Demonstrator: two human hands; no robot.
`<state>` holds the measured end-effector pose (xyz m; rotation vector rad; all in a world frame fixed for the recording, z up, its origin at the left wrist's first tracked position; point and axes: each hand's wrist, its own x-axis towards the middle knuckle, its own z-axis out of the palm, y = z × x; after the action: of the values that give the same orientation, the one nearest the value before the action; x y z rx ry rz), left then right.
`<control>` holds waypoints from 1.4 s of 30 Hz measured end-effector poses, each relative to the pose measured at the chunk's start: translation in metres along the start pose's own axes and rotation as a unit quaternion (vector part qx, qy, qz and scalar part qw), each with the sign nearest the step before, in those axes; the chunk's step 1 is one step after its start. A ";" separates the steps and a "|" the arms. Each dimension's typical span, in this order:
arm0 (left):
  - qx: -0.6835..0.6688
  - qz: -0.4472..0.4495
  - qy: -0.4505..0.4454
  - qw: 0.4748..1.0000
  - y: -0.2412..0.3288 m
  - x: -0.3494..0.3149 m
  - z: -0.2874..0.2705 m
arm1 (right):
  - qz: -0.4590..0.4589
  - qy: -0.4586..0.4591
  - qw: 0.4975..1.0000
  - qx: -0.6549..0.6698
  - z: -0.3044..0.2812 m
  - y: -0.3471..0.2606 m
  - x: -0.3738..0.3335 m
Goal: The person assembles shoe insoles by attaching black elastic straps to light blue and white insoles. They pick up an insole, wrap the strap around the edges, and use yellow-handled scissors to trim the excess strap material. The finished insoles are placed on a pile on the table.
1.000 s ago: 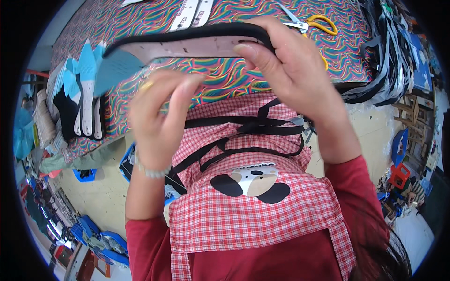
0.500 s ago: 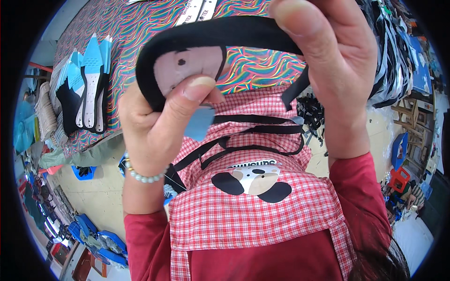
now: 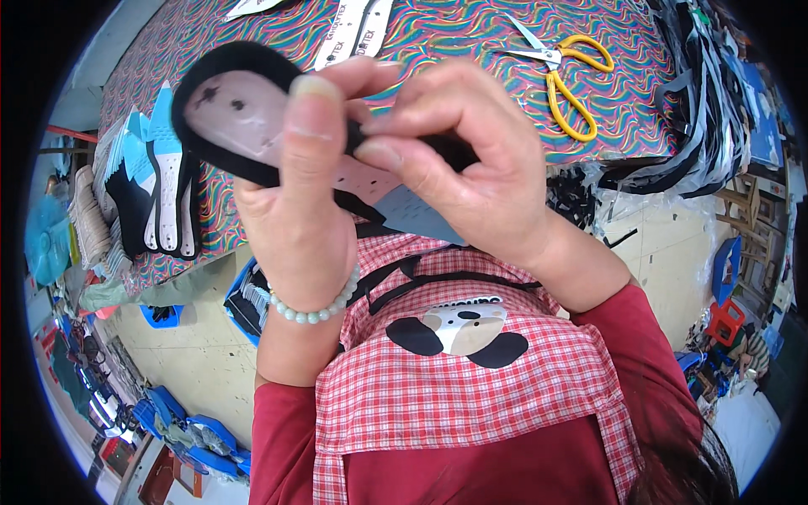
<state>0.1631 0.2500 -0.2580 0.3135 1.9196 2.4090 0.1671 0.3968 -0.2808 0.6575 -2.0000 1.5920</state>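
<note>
A pale pink insole (image 3: 257,118) with small dark holes is raised above the table, with a blue section (image 3: 417,206) at its near end. Black fabric tape (image 3: 187,80) runs around its rounded end. My left hand (image 3: 299,210), wearing a beaded bracelet, is closed on the insole, its thumb across the pink face. My right hand (image 3: 488,164) pinches the black tape close to the left fingers, at the insole's edge; the exact grip is partly hidden. Yellow-handled scissors (image 3: 551,57) lie with blades apart on the table beyond my right hand.
A patterned cloth covers the table (image 3: 623,118). Finished-looking blue and pink insoles (image 3: 168,198) stack at left, with white insole pieces (image 3: 345,34) at the far side. Black strips (image 3: 703,109) hang at right above dark scraps (image 3: 572,202). A blue bin (image 3: 244,303) stands below the table's left side.
My right hand has come down and left, from a stretched length of tape to beside my left hand. The insole has turned, its rounded end moving up and left. The scissors are now uncovered.
</note>
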 end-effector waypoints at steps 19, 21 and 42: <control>-0.210 0.020 -0.117 0.970 -0.003 0.004 -0.019 | 0.045 -0.081 0.988 -0.124 -0.008 -0.019 -0.022; -0.232 -0.009 -0.160 0.959 -0.009 0.011 -0.028 | 0.059 -0.149 0.970 -0.182 -0.009 -0.023 -0.020; 0.009 -0.014 0.005 1.000 -0.013 -0.024 -0.014 | 0.229 -0.205 0.951 -0.020 -0.013 -0.010 -0.040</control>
<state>0.1826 0.2356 -0.2765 0.2748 1.9384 2.3805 0.2049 0.4100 -0.2964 0.5690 -2.6369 1.7715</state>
